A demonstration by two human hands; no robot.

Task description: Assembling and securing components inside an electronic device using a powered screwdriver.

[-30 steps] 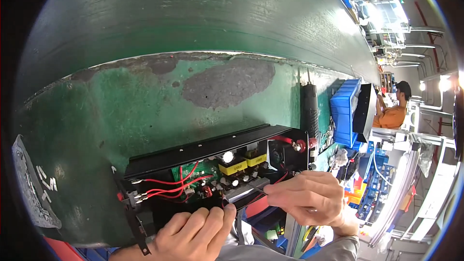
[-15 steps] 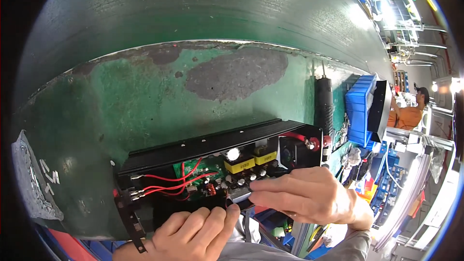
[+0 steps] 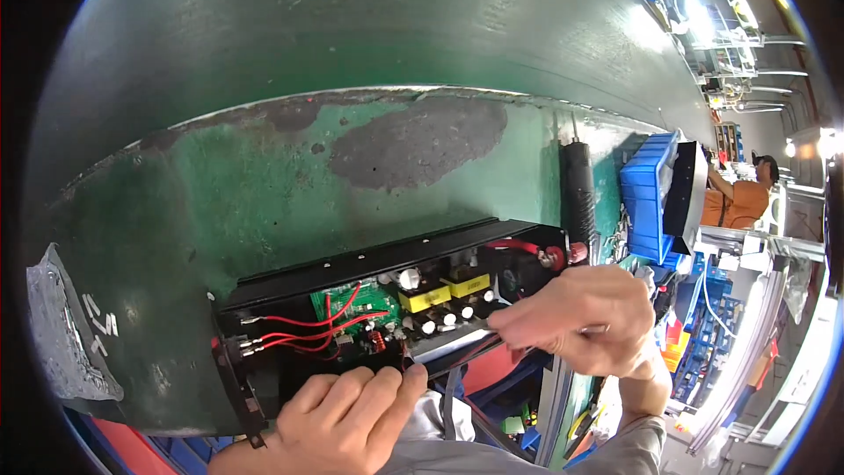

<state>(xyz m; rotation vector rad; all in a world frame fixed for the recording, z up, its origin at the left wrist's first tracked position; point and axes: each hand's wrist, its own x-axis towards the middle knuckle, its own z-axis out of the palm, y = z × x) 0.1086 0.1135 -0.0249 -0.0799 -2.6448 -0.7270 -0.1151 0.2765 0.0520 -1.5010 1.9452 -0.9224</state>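
An open black metal case lies across the near part of the bench. It holds a green circuit board, red wires, yellow-wrapped transformers and several white-topped capacitors. My left hand has its fingers curled over the near edge of the case, left of the middle, its index fingertip beside a thin dark wire. Above the near right edge, my right hand is closed in a pinch. Its fingertips are close to a dark strip along that edge; what they hold, if anything, is hidden.
Behind the case's right end stands a black electric screwdriver. A blue bin is farther right, with a black panel against it. A silvery bag lies at the far left. A person in orange is in the right background.
My right hand has moved right and slightly up from the capacitors, its fingers curling inward. A pale strip along the board's near side now shows. My left hand stays nearly in place.
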